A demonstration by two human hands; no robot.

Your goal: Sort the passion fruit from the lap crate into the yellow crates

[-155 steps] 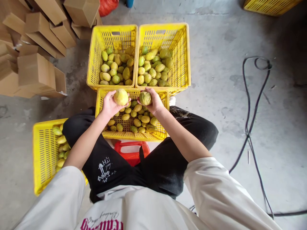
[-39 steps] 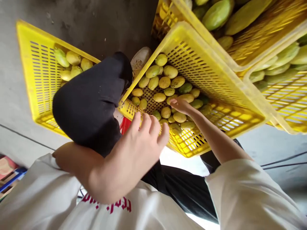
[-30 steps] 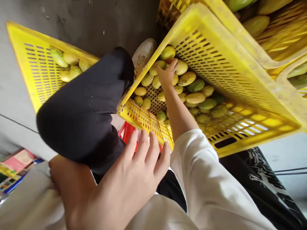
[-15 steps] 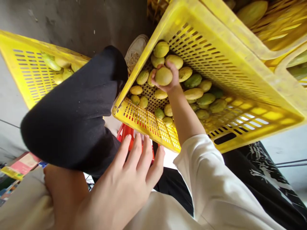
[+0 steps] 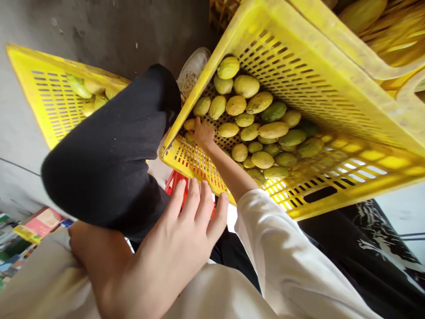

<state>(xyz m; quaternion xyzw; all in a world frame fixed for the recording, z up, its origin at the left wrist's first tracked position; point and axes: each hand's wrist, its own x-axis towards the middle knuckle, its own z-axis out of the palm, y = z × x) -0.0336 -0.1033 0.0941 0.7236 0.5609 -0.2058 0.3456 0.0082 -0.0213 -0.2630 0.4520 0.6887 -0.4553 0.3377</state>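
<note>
Inside the yellow plastic crate (image 5: 335,84), my right hand (image 5: 203,134) reaches into the near left corner. Its fingers curl down around small fruit there; the fingertips and part of what they grip are hidden. A small yellow fruit (image 5: 189,124) lies beside its fingers. More oval yellow-green fruits cover much of the crate floor, among them a rounded yellow one (image 5: 236,105) and a long one (image 5: 273,130). My left hand (image 5: 181,239) hovers outside the crate in front of my body, open, fingers spread and slightly bent, holding nothing.
Another yellow crate (image 5: 49,95) with several fruits stands left, beyond my black-clad leg (image 5: 109,155). More crates with fruit (image 5: 365,17) are at the upper right. Something red (image 5: 174,180) shows below the crate edge. Boxes (image 5: 41,223) lie at the lower left.
My right hand has let go of a rounded yellow fruit, which now lies among the others, and has moved to the crate's near left corner. My left hand stays about the same.
</note>
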